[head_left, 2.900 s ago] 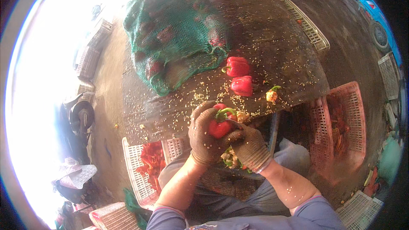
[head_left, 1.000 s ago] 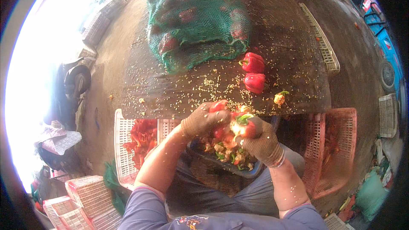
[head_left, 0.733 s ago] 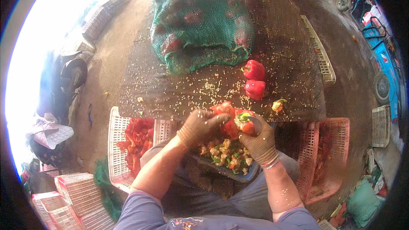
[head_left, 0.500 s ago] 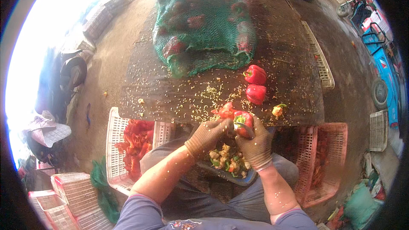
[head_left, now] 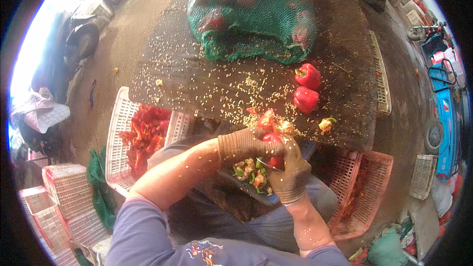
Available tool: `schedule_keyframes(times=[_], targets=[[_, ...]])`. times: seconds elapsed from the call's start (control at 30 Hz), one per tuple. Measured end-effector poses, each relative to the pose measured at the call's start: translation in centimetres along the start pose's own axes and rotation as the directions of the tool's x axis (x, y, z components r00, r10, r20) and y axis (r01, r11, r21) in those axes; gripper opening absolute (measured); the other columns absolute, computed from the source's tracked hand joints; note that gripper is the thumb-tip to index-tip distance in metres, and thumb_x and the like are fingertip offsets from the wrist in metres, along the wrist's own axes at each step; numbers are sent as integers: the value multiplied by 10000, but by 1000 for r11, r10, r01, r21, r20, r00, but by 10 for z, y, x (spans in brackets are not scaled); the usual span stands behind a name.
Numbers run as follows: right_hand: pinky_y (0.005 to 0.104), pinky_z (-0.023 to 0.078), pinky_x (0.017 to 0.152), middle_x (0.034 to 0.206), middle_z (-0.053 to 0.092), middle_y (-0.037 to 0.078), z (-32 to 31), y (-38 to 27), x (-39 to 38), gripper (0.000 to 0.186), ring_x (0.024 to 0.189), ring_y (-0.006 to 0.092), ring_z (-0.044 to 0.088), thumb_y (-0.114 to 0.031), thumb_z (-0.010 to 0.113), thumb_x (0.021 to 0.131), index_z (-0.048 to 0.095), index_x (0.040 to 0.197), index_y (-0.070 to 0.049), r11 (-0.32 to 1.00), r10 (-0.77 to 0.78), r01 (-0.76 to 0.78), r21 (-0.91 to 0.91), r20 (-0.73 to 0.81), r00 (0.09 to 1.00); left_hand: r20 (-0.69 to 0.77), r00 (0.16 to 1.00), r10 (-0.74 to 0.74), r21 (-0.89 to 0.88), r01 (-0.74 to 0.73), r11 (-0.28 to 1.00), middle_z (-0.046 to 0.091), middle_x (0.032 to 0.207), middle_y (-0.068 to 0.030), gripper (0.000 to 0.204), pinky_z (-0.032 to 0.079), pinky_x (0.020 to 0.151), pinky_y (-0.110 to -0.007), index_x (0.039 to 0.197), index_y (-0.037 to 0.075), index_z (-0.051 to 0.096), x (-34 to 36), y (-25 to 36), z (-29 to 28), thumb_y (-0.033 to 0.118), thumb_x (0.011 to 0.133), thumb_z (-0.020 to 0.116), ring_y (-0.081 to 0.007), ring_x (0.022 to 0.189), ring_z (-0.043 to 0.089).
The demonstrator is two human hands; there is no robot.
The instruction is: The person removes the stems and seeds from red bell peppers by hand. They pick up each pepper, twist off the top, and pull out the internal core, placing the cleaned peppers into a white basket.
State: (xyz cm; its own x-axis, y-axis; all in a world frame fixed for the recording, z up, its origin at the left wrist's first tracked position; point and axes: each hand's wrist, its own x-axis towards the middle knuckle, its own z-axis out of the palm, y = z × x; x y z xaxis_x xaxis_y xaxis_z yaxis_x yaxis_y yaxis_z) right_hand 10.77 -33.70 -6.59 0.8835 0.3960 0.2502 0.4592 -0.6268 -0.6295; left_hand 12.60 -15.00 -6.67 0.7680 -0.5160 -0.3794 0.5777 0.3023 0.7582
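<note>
In front of me both gloved hands close around a cut red bell pepper (head_left: 272,139), near the table's front edge. My left hand (head_left: 245,145) grips the pepper from the left, its fingers bent over the red flesh. My right hand (head_left: 291,175) is closed at its right side, with the thin blade of a small knife (head_left: 263,163) showing by the palm; the handle is hidden. Pale seedy core and a red piece (head_left: 266,119) lie just beyond the fingers. Below the hands, a blue container (head_left: 272,199) holds green-stemmed pepper cores (head_left: 253,176).
Two whole red bell peppers (head_left: 307,88) and a loose core (head_left: 325,125) lie on the seed-strewn dark table (head_left: 197,86). A green net sack (head_left: 251,24) of peppers sits behind. Crates flank my legs: a white one (head_left: 114,143) with red pepper pieces, a pink one (head_left: 377,187) at right.
The view has shifted, so the table and peppers appear displaced. My left hand has turned further over the pepper, and both hands sit closer together. Pale core now shows beyond the fingers.
</note>
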Motion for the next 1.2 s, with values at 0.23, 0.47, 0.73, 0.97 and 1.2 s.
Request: schedule_keyframes(times=[0.23,0.47,0.73,0.97,1.2], targets=[[428,584,809,1120,701,194,7,5,-3,559,980,399,714,-166,842,767,604,1258,-43,992,-11,1,124,77,997,106,950,-294,-14,297,955,701,1154,3,589,551,854,-303,1344,107,598,-9,-22,-16,193,826,866,-120,1023,646],[322,555,860,1068,752,93,3,-5,8,350,985,166,697,-11,753,803,696,1146,29,779,287,-415,471,320,903,397,876,-274,289,164,943,686,1107,-3,461,539,851,-325,1254,97,626,-27,-36,-40,132,846,837,-153,1023,620],[315,549,752,952,741,57,3,3,19,274,827,165,691,-45,770,817,707,1078,9,433,575,-731,527,463,674,241,833,-498,440,363,821,689,1195,-51,629,521,958,-347,1378,72,577,-38,-13,-38,267,846,851,-161,1111,619],[294,542,795,1058,724,61,-4,12,16,338,900,133,673,-26,765,841,680,1164,26,424,517,-641,639,411,751,-104,994,-13,86,22,996,741,1007,-41,366,551,832,-310,1114,60,724,-18,-21,-34,286,847,833,-123,935,665],[319,543,847,1079,736,71,-11,16,11,358,914,146,684,-71,799,822,696,1150,33,404,489,-609,682,401,774,131,920,369,639,-363,678,745,1088,-81,313,552,880,-338,1159,76,705,-18,-17,-41,135,866,800,-180,958,697]])
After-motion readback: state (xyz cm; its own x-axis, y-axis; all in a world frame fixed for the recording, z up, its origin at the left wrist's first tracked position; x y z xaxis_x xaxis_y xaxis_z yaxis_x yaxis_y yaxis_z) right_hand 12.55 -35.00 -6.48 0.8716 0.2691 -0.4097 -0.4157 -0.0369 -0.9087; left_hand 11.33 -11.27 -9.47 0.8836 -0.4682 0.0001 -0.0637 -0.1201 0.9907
